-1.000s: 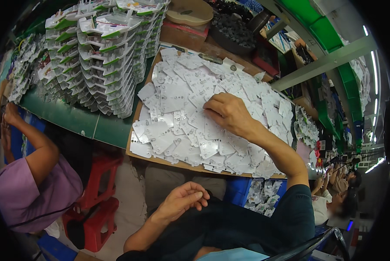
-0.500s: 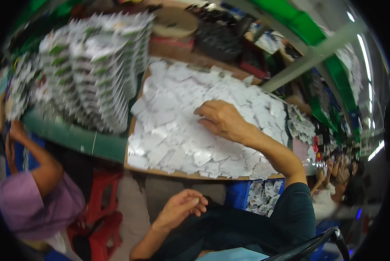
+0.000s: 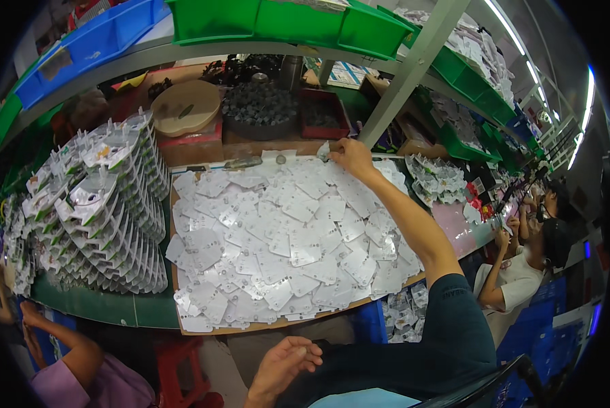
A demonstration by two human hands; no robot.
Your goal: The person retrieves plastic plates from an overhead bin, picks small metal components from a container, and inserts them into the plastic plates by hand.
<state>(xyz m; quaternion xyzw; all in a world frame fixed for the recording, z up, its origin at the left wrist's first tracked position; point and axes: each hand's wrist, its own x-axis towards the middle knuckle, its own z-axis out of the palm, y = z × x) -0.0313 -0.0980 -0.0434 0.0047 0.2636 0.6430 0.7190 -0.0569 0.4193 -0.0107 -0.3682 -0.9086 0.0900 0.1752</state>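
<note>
My right hand [image 3: 351, 159] is stretched to the far edge of a wide board [image 3: 216, 331], its fingers pinched together at a small clear-grey piece [image 3: 323, 151]. That piece is too small to name. The board is covered with overlapping flat white plastic plates [image 3: 288, 238], many dotted with small round marks. My left hand [image 3: 288, 364] hangs over my lap, off the board's near edge, with thumb and fingers curled together. Whatever it holds, if anything, is hidden. A clear bag-like item [image 3: 243, 163] lies along the board's far edge.
Tall stacks of white-and-green parts [image 3: 108, 211] stand left. Behind the board are a round beige tray [image 3: 185, 107], a dark basin of black pieces [image 3: 259, 109] and a red box [image 3: 324, 114]. A metal post [image 3: 414, 68] and green bins [image 3: 298, 27] rise beyond. Co-workers sit left and right.
My right hand has moved from above the middle of the plates to the far edge. My left hand stays low and curled. The view has tilted up, showing more of the shelf.
</note>
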